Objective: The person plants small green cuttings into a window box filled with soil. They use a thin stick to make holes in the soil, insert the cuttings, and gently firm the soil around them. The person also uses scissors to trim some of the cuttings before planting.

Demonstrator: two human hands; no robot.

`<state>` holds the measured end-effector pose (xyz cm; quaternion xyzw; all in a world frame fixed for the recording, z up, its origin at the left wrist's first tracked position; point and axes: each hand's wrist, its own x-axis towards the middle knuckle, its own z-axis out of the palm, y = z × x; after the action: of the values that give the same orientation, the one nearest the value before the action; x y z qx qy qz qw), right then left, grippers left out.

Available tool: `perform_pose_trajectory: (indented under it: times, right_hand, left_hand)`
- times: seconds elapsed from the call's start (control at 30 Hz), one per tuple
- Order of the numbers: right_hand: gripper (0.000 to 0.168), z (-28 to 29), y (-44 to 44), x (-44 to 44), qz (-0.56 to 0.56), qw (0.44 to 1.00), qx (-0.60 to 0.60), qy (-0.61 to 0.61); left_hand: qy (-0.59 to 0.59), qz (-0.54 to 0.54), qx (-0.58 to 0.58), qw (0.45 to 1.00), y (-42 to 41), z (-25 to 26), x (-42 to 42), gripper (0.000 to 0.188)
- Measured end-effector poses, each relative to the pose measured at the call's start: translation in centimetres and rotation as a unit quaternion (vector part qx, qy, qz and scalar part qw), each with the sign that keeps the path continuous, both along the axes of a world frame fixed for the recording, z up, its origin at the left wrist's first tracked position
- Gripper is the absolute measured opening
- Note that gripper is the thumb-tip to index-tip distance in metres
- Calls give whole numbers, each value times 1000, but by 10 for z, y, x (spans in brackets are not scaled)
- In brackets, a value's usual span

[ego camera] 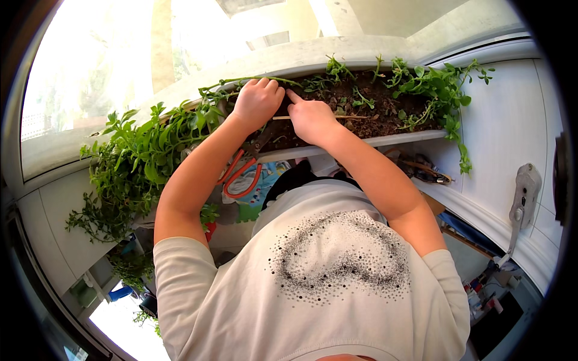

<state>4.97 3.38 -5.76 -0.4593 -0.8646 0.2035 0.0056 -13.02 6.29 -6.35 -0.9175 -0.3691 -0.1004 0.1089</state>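
A long white planter trough [393,138] filled with dark soil [379,110] lies before me. My left hand [259,103] is over its middle, fingers curled down at the soil; what is under them is hidden. A long green stem [244,79] passes along the far side of its knuckles. Close beside it, my right hand [311,118] points its index finger at the soil by the left fingertips. A thin pale stick [354,117] lies across the soil and runs behind the right hand. Scissors with orange-red handles [244,180] rest at the near rim, blades over the soil.
Leafy green plants [153,149] crowd the left end and hang over the edge. More trailing plants [445,90] spill over the right end. Behind the trough is a bright window [203,40]. A metal window handle [524,194] juts out at right.
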Motion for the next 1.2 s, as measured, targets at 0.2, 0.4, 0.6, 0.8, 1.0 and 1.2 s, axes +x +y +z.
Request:
perform_pose_trajectory:
  times: [0.2, 0.4, 0.6, 0.8, 1.0, 1.2]
  right_hand:
    - [21, 6, 3, -2, 8, 999, -28, -34]
    - [18, 2, 6, -5, 11, 998, -40, -39]
    - [17, -2, 7, -5, 18, 998, -41, -40]
    - [20, 16, 0, -1, 38, 996, -66, -37]
    - [25, 3, -2, -9, 43, 994, -71, -76]
    - [23, 13, 0, -11, 41, 993, -80, -71]
  left_hand:
    - [6, -5, -27, 1000, 3, 1, 0, 7]
    - [24, 13, -48, 998, 4, -1, 6, 6]
    - [60, 25, -69, 995, 4, 1, 8, 6]
    - [27, 36, -74, 996, 3, -1, 5, 8]
    - [26, 36, -71, 996, 4, 0, 6, 9]
    - [42, 46, -68, 996, 3, -3, 4, 10]
